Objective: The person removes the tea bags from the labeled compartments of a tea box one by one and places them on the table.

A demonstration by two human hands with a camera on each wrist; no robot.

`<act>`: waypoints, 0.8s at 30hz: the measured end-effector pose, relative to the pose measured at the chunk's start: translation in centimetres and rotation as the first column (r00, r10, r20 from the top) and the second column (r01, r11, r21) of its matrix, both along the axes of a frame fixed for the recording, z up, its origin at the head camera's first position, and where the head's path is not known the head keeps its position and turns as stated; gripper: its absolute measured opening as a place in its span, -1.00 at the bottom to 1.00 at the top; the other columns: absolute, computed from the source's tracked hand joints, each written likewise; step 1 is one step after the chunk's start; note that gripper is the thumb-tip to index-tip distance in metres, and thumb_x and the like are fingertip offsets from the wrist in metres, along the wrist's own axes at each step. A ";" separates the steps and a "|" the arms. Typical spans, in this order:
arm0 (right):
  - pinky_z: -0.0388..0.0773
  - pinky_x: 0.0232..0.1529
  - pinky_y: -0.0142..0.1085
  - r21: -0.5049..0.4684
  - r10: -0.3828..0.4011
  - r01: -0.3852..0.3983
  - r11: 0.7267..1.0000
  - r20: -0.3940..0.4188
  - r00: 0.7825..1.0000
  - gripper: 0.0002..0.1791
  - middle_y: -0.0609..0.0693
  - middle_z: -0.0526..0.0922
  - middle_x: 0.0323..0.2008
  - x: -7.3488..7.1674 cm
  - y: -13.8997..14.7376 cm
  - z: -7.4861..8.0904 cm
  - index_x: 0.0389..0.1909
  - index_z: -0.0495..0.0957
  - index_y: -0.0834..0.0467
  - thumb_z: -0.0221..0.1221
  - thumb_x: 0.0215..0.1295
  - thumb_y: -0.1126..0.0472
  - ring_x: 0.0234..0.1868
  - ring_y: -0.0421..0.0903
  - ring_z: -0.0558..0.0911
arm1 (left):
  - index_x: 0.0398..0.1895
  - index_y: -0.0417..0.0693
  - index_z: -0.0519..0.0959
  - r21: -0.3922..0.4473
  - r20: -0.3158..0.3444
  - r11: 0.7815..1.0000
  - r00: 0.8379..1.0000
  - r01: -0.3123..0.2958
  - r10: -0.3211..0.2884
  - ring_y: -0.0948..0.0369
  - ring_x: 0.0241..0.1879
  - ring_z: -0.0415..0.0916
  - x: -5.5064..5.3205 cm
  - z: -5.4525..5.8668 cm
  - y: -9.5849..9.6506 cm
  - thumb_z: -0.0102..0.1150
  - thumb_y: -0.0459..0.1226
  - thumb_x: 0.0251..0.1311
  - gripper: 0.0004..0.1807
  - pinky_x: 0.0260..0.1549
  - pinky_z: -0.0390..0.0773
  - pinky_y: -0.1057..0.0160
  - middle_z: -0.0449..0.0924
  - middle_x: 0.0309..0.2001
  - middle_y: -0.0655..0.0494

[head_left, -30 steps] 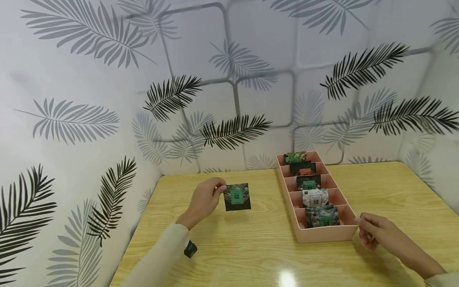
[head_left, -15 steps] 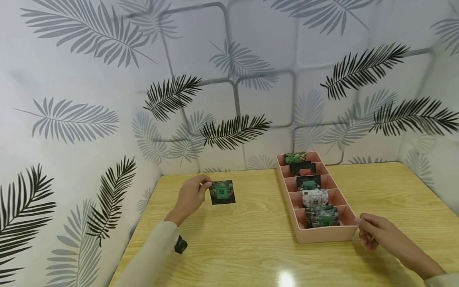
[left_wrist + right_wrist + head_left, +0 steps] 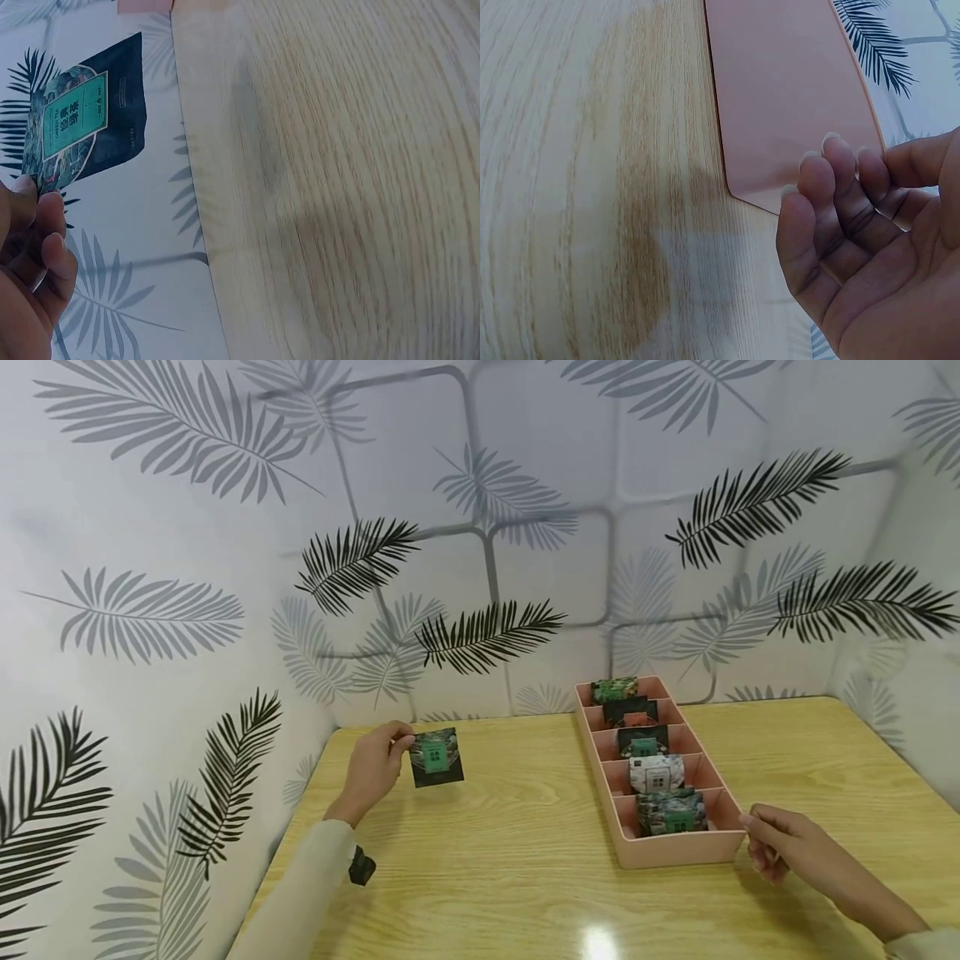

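Observation:
My left hand [image 3: 372, 767] pinches a square black tea bag sachet [image 3: 437, 758] by its upper corner, over the left part of the table. In the left wrist view the sachet's [image 3: 90, 112] green label faces the camera, with thumb and finger at one end. At the right, my right hand [image 3: 791, 845] holds the near right corner of a long pink divided box [image 3: 678, 850] between thumb and index finger. The other fingers curl loosely beside the box wall [image 3: 795, 82] in the right wrist view.
Several sachets stand in the box's compartments: green ones [image 3: 672, 812] nearest, then white [image 3: 657, 774], black with a green label [image 3: 642, 743], black with a red label [image 3: 631, 712], and green-yellow [image 3: 615, 691] farthest. The wooden table [image 3: 525, 877] ends against a leaf-patterned wall covering [image 3: 525, 568].
My left hand has carried the sachet leftward, away from the box. The right hand stays at the box corner, and the box has not moved.

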State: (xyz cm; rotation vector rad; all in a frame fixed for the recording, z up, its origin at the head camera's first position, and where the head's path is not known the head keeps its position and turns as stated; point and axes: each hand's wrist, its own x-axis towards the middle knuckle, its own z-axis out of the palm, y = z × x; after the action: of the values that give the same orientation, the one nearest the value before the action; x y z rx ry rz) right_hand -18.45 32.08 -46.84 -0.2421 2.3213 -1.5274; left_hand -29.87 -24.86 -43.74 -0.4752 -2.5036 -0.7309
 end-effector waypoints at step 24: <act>0.51 -0.50 -0.15 0.003 -0.031 0.031 1.000 -0.006 0.999 -0.47 0.16 0.50 -0.48 0.2 -0.2 0.1 -0.33 0.33 0.34 -0.19 0.52 -0.10 -0.53 0.02 0.51 | -0.21 -0.04 0.63 -0.074 0.114 0.987 0.982 -0.141 0.148 0.14 -0.46 0.54 -2.8 -2.8 -5.5 0.12 -0.23 0.33 -0.87 -0.48 0.48 0.10 0.65 -0.33 0.03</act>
State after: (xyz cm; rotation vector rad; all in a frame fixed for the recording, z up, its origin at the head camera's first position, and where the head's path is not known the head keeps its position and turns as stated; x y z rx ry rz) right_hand -18.23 31.93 -46.70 -0.2104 2.3426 -1.5391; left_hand -32.71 -30.34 -46.57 -0.2756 -2.6475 -0.6387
